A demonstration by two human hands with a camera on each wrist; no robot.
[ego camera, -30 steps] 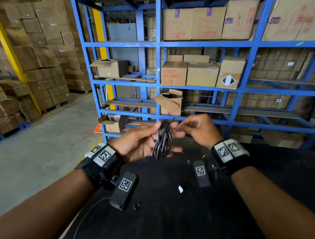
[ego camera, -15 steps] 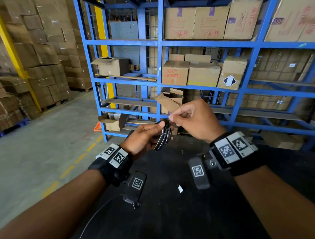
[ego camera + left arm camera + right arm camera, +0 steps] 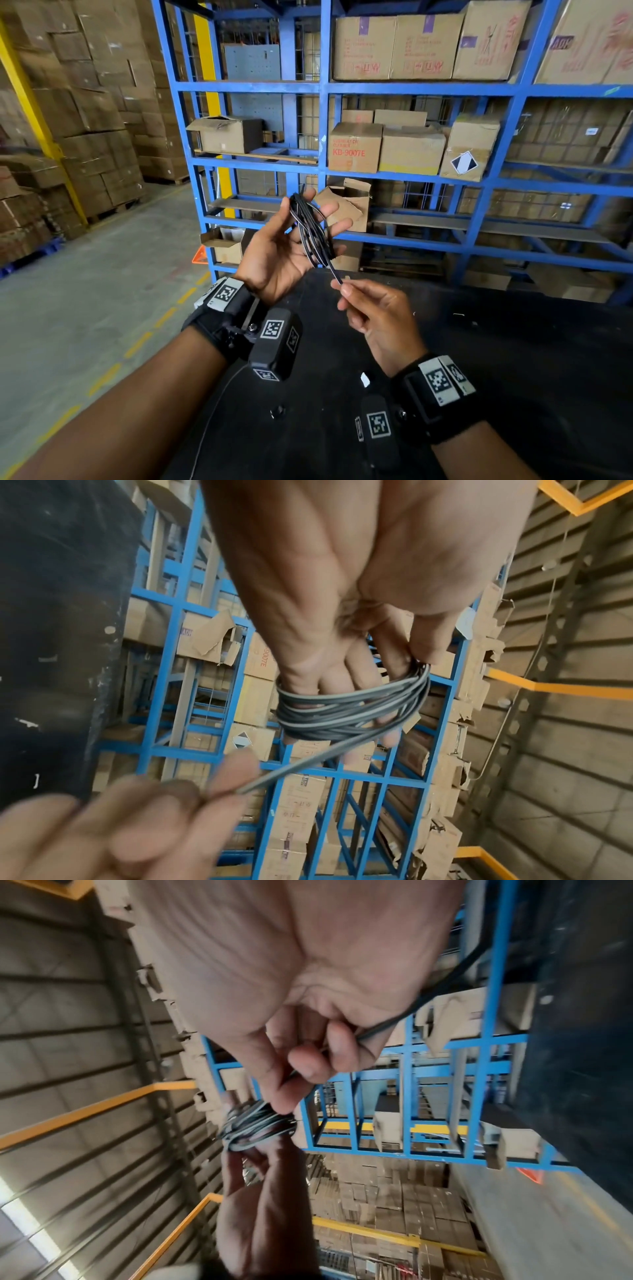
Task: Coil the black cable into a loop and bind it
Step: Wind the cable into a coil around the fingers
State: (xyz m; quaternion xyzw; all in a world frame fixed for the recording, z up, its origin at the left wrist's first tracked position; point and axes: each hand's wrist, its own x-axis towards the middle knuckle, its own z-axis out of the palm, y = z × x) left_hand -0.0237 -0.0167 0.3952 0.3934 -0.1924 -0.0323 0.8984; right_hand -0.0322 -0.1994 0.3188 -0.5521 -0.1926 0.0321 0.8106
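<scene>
The black cable is wound into a small coil around the fingers of my left hand, which is raised palm-up above the table's far edge. In the left wrist view the coil circles the fingers and the thumb presses its edge. A free strand runs down from the coil to my right hand, which pinches it between thumb and forefinger just below the coil. The right wrist view shows the same pinch, with my right hand close to the coil. No tie is in view.
A black table lies under both arms, with a white scrap on it. Just past its far edge stands a blue steel rack holding cardboard boxes. On the left is concrete floor and stacked cartons.
My left hand has risen and turned its palm toward me with the coil on its fingers. My right hand has dropped from above the coil to below it, drawing the free strand down.
</scene>
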